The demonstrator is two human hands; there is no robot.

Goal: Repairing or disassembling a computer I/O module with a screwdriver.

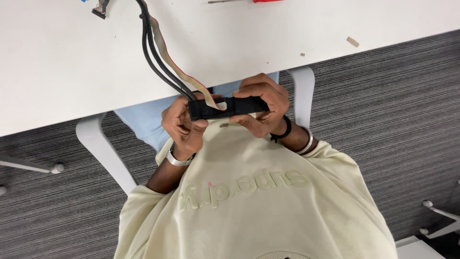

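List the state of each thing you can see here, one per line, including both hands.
Left hand: closed around the left end of the black strap.
Right hand: gripping the strap's right end.
Black strap: held level between both hands, wrapped around the cables.
Black cables: bundled, running from the table down into the strap.
Flat ribbon cable: lying alongside the black cables, its end over the strap.
White table: bearing the cables.

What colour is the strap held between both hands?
Black; the strap shows best in the head view.
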